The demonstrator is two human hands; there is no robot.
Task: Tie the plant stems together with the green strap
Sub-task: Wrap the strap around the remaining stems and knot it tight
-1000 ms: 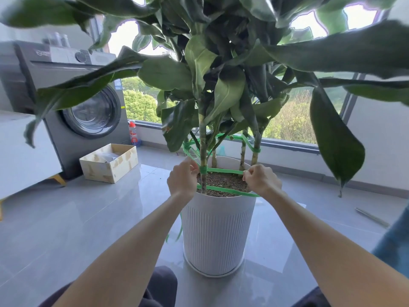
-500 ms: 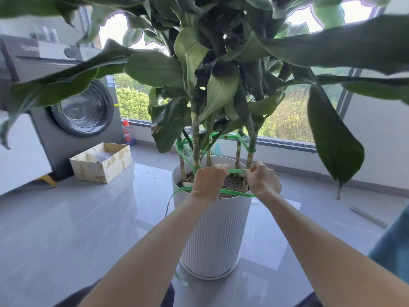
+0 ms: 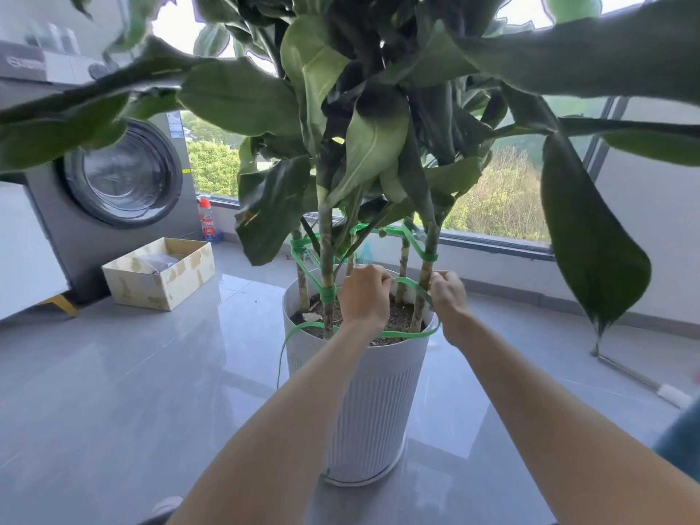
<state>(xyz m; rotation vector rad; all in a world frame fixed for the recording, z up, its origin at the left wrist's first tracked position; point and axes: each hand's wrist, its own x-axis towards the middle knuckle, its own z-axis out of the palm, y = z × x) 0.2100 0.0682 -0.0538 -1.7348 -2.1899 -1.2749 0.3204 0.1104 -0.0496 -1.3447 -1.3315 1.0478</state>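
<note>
A tall leafy plant with several thin stems (image 3: 325, 259) stands in a white ribbed pot (image 3: 371, 392) on the floor. A green strap (image 3: 411, 285) runs between the stems low down, and an upper ring of strap links them higher up. My left hand (image 3: 365, 295) pinches the strap over the soil in the middle of the pot. My right hand (image 3: 449, 293) grips the strap beside the right stem (image 3: 426, 282). A loose length of strap loops over the pot's front rim and hangs down the left side.
A grey front-loading washing machine (image 3: 113, 180) stands at the left with an open cardboard box (image 3: 159, 272) and a small bottle (image 3: 206, 221) near it. Big leaves hang overhead and at the right. A window runs along the back wall. A thin rod (image 3: 640, 380) lies on the floor at right.
My left hand has moved from the left stem towards the middle of the pot, close to my right hand. The strap between the hands now arches up. The view has drifted left.
</note>
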